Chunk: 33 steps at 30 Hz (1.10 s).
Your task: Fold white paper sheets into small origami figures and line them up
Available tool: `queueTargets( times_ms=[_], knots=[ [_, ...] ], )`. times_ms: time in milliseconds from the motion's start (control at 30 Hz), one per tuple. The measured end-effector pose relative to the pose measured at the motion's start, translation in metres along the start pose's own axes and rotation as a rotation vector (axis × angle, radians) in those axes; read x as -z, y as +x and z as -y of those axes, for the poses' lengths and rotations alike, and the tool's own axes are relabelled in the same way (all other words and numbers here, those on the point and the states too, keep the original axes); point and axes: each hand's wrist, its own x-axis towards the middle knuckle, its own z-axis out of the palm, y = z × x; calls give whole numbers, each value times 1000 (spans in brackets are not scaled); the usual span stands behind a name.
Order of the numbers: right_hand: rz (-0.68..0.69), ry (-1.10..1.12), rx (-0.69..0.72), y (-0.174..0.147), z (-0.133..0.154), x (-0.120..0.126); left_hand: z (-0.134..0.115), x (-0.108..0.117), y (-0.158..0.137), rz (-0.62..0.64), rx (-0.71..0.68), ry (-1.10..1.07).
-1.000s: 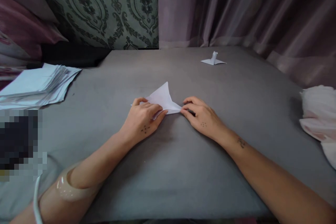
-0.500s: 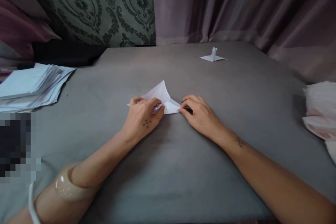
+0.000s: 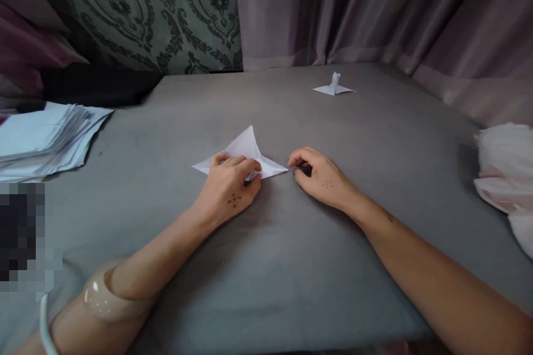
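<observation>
A piece of folded white paper (image 3: 247,145) lies on the grey cloth, with one point up and others out to the left and right. Across its near middle rests my left hand (image 3: 233,176), thumb and fingers curled closed on the paper and covering part of it. Just beyond the paper's right tip is my right hand (image 3: 318,173), fingers bent, with a gap between thumb and forefinger and nothing seen in it.
Farther back stands a small folded paper figure (image 3: 334,86). To the left sits a stack of white paper (image 3: 37,136), beside a black cloth (image 3: 100,86). A whitish, crumpled bundle (image 3: 506,169) is at the right edge. A curtain (image 3: 283,11) hangs behind the table.
My right hand has let go of the paper's right tip and moved slightly away to the right. My left hand stays on the paper. The whole view has shifted a little.
</observation>
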Motion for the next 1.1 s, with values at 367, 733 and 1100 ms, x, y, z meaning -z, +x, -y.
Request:
queueTargets(
  times_ms=[367,733,1100],
  knots=[
    [-24,-53,87,2,0,-7,2,-1,2,39,-47,52],
    [-23,-166,117,3,5,-10,2,-3,4,21,-144,75],
    [32,-323,44,7,13,-13,0,-1,4,41,-161,65]
  ],
)
